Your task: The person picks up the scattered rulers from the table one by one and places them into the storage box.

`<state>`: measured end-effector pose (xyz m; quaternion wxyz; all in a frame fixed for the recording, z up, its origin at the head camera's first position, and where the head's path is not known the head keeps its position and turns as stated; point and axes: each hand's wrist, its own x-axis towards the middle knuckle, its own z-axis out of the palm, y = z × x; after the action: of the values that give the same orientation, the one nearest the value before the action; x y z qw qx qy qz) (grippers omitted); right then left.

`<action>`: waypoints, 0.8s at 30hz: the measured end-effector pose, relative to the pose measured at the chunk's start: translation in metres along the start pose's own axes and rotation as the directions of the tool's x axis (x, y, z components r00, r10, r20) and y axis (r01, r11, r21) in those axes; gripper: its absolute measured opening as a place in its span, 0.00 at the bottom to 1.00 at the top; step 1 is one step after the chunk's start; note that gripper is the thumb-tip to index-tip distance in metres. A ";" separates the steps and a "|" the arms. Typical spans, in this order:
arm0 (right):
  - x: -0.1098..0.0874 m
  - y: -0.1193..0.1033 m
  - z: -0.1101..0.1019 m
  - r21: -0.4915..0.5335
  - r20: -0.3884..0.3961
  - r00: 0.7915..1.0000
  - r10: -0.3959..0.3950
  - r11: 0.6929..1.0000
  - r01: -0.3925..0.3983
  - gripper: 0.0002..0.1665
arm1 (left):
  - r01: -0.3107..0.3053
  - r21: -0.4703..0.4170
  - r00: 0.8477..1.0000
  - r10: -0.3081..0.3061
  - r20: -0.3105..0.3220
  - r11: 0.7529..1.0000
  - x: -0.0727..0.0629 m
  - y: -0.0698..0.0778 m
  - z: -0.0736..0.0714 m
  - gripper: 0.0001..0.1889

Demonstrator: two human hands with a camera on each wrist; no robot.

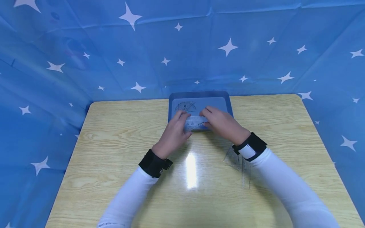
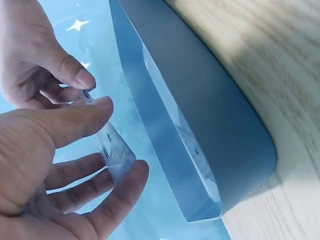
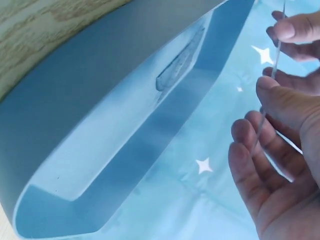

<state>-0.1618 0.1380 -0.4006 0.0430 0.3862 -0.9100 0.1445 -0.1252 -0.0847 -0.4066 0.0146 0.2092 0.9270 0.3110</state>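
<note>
Both hands hold a clear plastic set square [image 1: 195, 122] over the blue tray [image 1: 199, 94]. It carries dark printed marks and small triangle shapes. My left hand [image 1: 174, 134] pinches one end; in the left wrist view its thumb [image 2: 90, 117] lies on the near side, with fingers behind. The other end is between the thumb and fingers of my right hand [image 1: 223, 125]. Edge-on, the set square [image 3: 275, 62] appears as a thin line in the right wrist view. Inside the tray, toward the back left, lies a clear protractor [image 1: 185, 106].
Beside the right wrist, a clear triangular piece [image 1: 233, 158] and narrow clear strips [image 1: 246, 174] lie on the wooden table [image 1: 119, 133]. The tray stands at the table's far edge, against a blue cloth [image 1: 185, 47] with white stars.
</note>
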 end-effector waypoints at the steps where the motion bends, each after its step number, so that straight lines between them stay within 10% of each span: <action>1: 0.003 0.001 -0.001 0.003 0.006 1.000 0.009 1.000 -0.009 0.18 | 0.001 0.020 1.000 -0.002 0.010 1.000 0.003 -0.001 -0.001 0.34; 14: 0.035 0.014 0.007 0.009 0.019 0.999 0.026 1.000 -0.026 0.19 | 0.022 0.178 0.999 -0.028 0.031 0.984 0.038 -0.018 -0.006 0.29; 24: 0.021 0.031 0.014 -0.014 -0.058 0.996 0.060 0.998 -0.061 0.31 | 0.083 0.196 0.994 -0.094 0.051 0.977 0.064 -0.037 0.000 0.29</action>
<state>-0.1982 0.1396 -0.4167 0.0678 0.3537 -0.9208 0.1499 -0.1974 -0.0858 -0.4214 0.0357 0.1773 0.9603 0.2122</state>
